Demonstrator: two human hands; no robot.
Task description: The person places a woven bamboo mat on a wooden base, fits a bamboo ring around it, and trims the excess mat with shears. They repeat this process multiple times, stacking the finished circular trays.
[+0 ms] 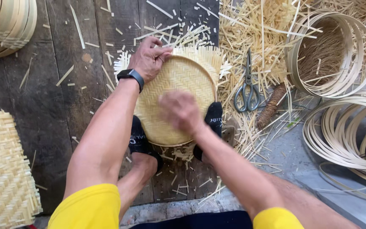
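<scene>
- The work in hand is a round woven bamboo tray [178, 99], lying on the dark plank floor [60, 101] in the middle of the view, pinned at its near edge between the person's two black-socked feet [140, 140].
- The left hand [149, 59] rests on the tray's far-left rim, fingers bent and pressing down where the weave meets the hoop – closed on the edge, not lifted off it.
- The right hand [181, 111] hangs over the near middle of the tray and is blurred; whether its grip is apart or together I cannot tell, nor whether it holds anything.
- Loose strip ends [200, 55] stick out past the rim along the far side, so my reading is that the rim is being seated or fixed and the fringe is not yet trimmed.
- The next move, as I judge it, calls for a steady hold at the rim with the left hand while the right presses the weave flat – and for the feet to keep the tray from turning.
- Scissors [246, 87] lie just right of the tray on a heap of bamboo offcuts [250, 29].
- Farther right stand stacked bamboo hoops [333, 53]; loose coiled strips [348, 131] lie nearer.
- A flat woven mat [3, 165] lies at the left edge.
</scene>
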